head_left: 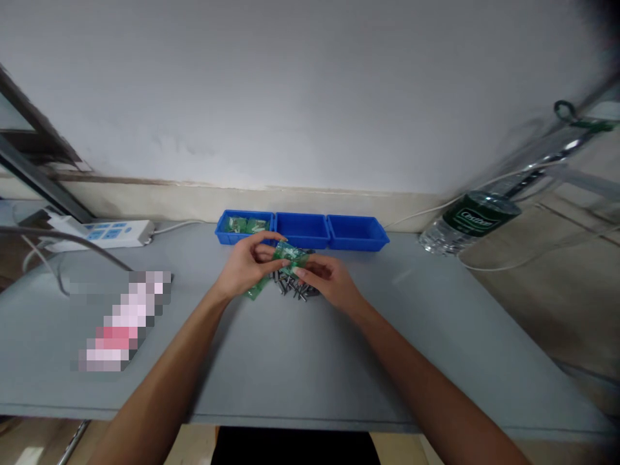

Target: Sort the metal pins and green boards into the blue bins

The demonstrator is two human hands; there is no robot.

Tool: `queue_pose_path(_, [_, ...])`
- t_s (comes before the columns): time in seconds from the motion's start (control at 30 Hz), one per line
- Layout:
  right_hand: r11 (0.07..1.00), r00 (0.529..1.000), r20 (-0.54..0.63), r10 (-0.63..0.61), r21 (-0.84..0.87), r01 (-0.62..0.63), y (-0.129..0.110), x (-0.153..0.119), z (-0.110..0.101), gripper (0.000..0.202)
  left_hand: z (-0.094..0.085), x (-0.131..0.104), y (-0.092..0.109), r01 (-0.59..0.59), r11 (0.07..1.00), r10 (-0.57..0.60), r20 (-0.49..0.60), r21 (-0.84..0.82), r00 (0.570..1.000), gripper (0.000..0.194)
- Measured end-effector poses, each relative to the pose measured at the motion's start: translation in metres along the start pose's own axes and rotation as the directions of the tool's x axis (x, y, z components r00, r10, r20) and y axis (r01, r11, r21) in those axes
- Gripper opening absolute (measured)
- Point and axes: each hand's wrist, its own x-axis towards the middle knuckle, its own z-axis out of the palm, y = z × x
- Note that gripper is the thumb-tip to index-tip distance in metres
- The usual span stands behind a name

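Between my two hands is a small green-tinted plastic bag [290, 253] with shiny bits inside. My left hand [247, 263] pinches its left side, and my right hand [329, 276] grips its lower right edge. Beneath the hands lies a pile of metal screws or pins [301, 294]; their exact kind is too small to tell. Another green bag [256, 289] lies flat on the table beside the pile, partly under my left hand. Behind the hands, the left blue bin [223, 236] holds a few similar green bags.
Two more blue bins, a middle one [303, 227] and a right one [358, 234], adjoin along the wall. A plastic bottle [472, 216] stands at the right. At the left are a white power strip [119, 234], cables and a pixelated phone-like object [126, 323] on the grey table [300, 381].
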Motion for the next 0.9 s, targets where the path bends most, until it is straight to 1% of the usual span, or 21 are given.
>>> queue_pose_path(0.07, [0.999,1.000,-0.011,-0.006,-0.039,0.005,-0.002,0.000,-0.001,0.032,0.003,0.000,0.001,0.004,1.000,-0.004,0.031,-0.019,1.000,0.046])
queue_pose_path(0.17, [0.998,0.999,-0.038,-0.008,-0.066,0.005,-0.005,0.001,-0.004,0.033,0.003,-0.001,0.004,0.008,0.999,-0.006,0.055,-0.041,0.998,0.047])
queue_pose_path(0.33, [0.996,0.999,-0.035,-0.017,-0.085,0.014,-0.005,0.002,-0.004,0.035,0.001,0.000,0.000,0.024,0.999,-0.023,0.041,-0.036,0.999,0.047])
queue_pose_path(0.37, [0.997,0.999,-0.047,-0.017,-0.075,0.014,-0.004,0.002,-0.004,0.035,0.001,0.002,-0.003,0.021,0.999,-0.020,0.018,-0.030,1.000,0.045])
queue_pose_path(0.43, [1.000,0.997,-0.083,-0.004,-0.032,0.001,-0.002,0.003,-0.003,0.035,-0.001,0.005,-0.008,-0.022,1.000,0.022,-0.084,-0.001,0.996,0.040])
queue_pose_path(0.47, [1.000,0.995,-0.102,0.007,-0.006,-0.007,-0.001,0.004,-0.003,0.036,-0.003,0.006,-0.010,-0.063,0.997,0.067,-0.160,0.033,0.985,0.036])
queue_pose_path(0.5, [1.000,0.993,-0.116,0.016,0.016,-0.015,0.000,0.004,-0.003,0.037,-0.006,0.007,-0.012,-0.106,0.990,0.124,-0.238,0.089,0.963,0.033])
queue_pose_path(0.53, [0.999,0.992,-0.125,0.023,0.028,-0.020,0.001,0.005,-0.003,0.037,-0.010,0.008,-0.013,-0.143,0.975,0.190,-0.308,0.168,0.932,0.029])
queue_pose_path(0.57, [0.999,0.991,-0.129,0.026,0.030,-0.022,0.002,0.005,-0.004,0.037,-0.015,0.009,-0.013,-0.165,0.949,0.258,-0.359,0.269,0.897,0.024])
queue_pose_path(0.63, [0.999,0.991,-0.133,0.024,0.025,-0.021,0.002,0.005,-0.005,0.036,-0.028,0.009,-0.015,-0.153,0.857,0.375,-0.391,0.493,0.841,0.016])
queue_pose_path(0.7, [1.000,0.991,-0.131,0.024,0.020,-0.021,0.002,0.005,-0.005,0.035,-0.043,0.009,-0.019,-0.105,0.729,0.449,-0.355,0.677,0.820,0.013])
queue_pose_path(0.77, [0.999,0.992,-0.125,0.028,0.018,-0.026,0.002,0.005,-0.005,0.036,-0.056,0.009,-0.027,-0.069,0.621,0.491,-0.319,0.781,0.810,0.017])
queue_pose_path(0.8, [0.999,0.992,-0.122,0.031,0.016,-0.029,0.002,0.004,-0.004,0.037,-0.060,0.009,-0.031,-0.044,0.568,0.498,-0.301,0.822,0.813,0.020])
queue_pose_path(0.87, [0.999,0.992,-0.119,0.037,0.017,-0.035,0.002,0.004,-0.004,0.037,-0.066,0.009,-0.040,0.005,0.478,0.477,-0.264,0.879,0.838,0.027])
queue_pose_path(0.9, [0.999,0.992,-0.119,0.038,0.022,-0.036,0.003,0.004,-0.004,0.037,-0.067,0.009,-0.044,0.042,0.442,0.459,-0.266,0.896,0.848,0.031])
